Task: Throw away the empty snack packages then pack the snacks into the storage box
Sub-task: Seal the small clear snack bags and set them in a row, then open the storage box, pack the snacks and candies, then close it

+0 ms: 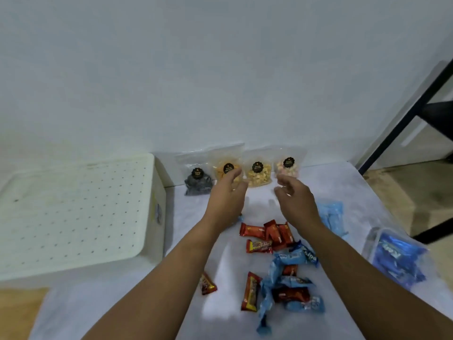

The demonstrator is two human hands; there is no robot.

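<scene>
Clear snack pouches with black round labels lean against the wall: a dark one (198,180), an orange one (226,171), a yellow one (259,173) and a pinkish one (287,167). My left hand (226,200) reaches toward the orange pouch, fingers apart, holding nothing. My right hand (295,200) hovers open just in front of the yellow and pinkish pouches. Red-orange wrapped bars (268,235) and light blue wrappers (290,261) lie scattered on the white table below my forearms. The cream storage box (157,173) stands at the left, its dotted lid (73,217) shut.
A clear container (397,262) with blue packets sits near the table's right edge. A light blue pack (331,215) lies behind it. A black metal frame (416,104) stands on the floor at the right. The white wall runs right behind the pouches.
</scene>
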